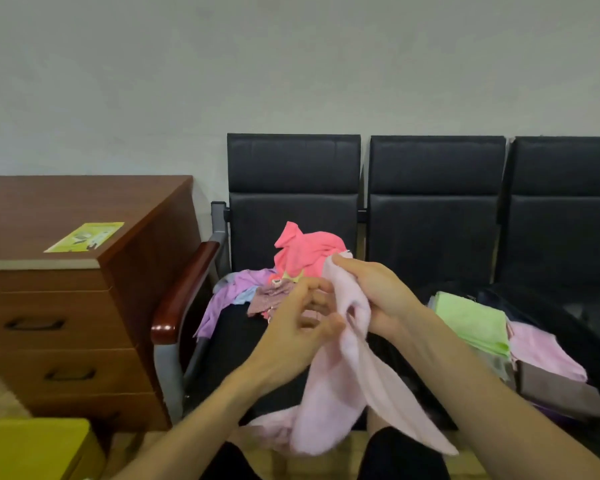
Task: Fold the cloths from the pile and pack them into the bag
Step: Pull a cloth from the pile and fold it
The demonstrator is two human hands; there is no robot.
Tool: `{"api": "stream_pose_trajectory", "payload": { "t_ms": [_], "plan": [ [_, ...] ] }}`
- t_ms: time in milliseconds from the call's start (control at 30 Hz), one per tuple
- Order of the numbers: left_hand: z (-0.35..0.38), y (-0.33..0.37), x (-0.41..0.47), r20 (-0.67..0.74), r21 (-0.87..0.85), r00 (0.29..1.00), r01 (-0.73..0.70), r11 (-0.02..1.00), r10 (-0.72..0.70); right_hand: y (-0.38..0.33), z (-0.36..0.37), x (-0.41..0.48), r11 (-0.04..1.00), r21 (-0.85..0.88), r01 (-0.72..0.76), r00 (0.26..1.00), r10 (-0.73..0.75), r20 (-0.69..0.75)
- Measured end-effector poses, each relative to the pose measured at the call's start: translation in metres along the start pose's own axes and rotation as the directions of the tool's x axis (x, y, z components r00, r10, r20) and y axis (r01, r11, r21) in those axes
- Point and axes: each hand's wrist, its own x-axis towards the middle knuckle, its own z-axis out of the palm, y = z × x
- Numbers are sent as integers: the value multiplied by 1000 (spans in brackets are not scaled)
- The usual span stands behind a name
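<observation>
Pale pink cloth (pixel 347 386) hangs unfolded, right hand (pixel 378 292) clamped on its top edge, left hand (pixel 302 327) pinching beside it; likely next: spread corners to fold.

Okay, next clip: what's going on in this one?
A person is working through a pile of cloths heaped on the left black seat. The right hand grips the top of a pale pink cloth, which hangs down unfolded, while the left hand pinches its edge lower down. On the next seat an open dark bag already holds folded cloths, a green one and a pink one on top.
</observation>
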Motion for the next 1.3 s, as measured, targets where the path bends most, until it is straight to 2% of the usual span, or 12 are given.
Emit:
{"api": "stream_pose_trajectory", "payload": {
  "t_ms": [100,200,267,467,533,600,700,800,933,1033,1133,1300],
  "plan": [
    [10,-5,-4,-12,17,998,67,998,-67,7,3,1,999,35,-21,1000,21,-14],
    [14,-10,-3,-125,138,992,13,990,4,16,2,2,988,156,-3,1000,7,-23],
    [10,-15,0,-133,173,991,16,985,7,21,-4,3,969,248,18,998,-2,-64],
    [-15,-25,11,-223,212,974,78,974,-29,38,-47,3,983,176,50,973,-8,-229],
    [-22,-26,19,-246,195,969,82,977,-32,55,-57,-1,996,48,81,963,-66,-263],
    [-24,-28,27,-241,203,968,118,972,-67,77,-63,-4,977,-196,84,964,-130,-232],
    [-18,-32,36,-166,273,980,155,949,-113,94,-61,-8,839,-493,230,963,-268,-8],
    [-9,-32,37,-12,297,992,124,947,-127,100,-56,-6,732,-572,370,910,-409,66],
    [-10,-32,35,45,336,995,71,939,-92,101,-56,-3,738,-532,415,839,-536,-90],
    [-19,-51,31,65,449,991,75,890,-116,110,-51,-5,831,-405,381,837,-496,-232],
    [-28,-83,23,79,623,986,69,780,-150,119,-46,-3,870,-380,315,855,-433,-284],
    [-65,-134,2,-94,739,943,281,612,-319,108,-57,-3,878,-378,292,858,-415,-303]
  ]
}}
